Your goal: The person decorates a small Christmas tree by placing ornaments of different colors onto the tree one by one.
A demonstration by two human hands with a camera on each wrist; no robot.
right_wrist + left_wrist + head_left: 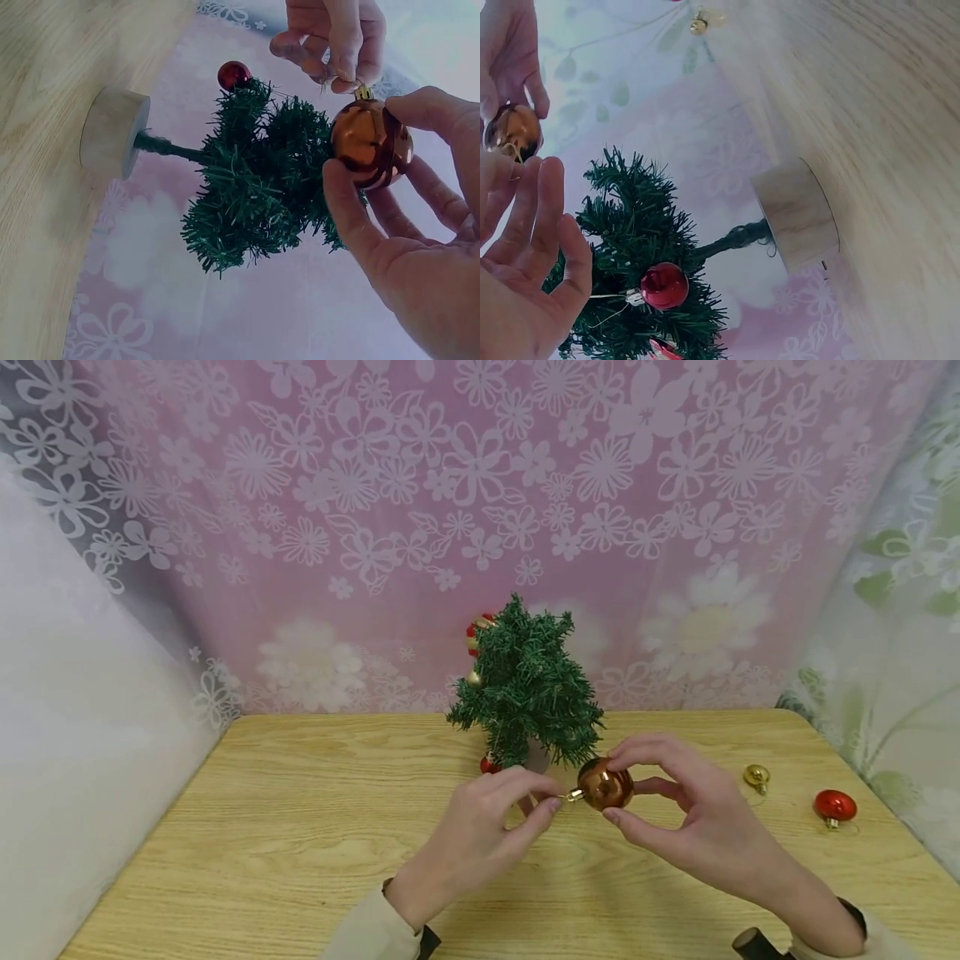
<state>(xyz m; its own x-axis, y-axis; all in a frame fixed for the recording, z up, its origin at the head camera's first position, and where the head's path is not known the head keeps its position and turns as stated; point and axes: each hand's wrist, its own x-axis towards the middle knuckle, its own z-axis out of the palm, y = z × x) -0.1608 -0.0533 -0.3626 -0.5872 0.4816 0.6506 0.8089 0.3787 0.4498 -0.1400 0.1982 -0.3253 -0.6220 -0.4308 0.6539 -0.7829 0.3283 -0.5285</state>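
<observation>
A shiny copper-brown Christmas bauble (606,785) with a gold cap is held in front of a small artificial Christmas tree (528,685). My right hand (697,818) grips the ball between thumb and fingers, seen closely in the right wrist view as the bauble (370,142) with its cap toward the other hand. My left hand (487,827) pinches the thin hanging loop at the cap with thumb and fingertips. A red bauble (664,286) hangs on a low branch at the tree's left side. Higher on that side sit a red-and-gold ornament (474,635) and a small gold ball (474,678).
On the wooden table (300,827) to the right lie a small gold bauble (757,776) and a red bauble (836,807). The tree stands on a round wooden base (796,215). A pink flowered curtain (420,527) hangs behind the table.
</observation>
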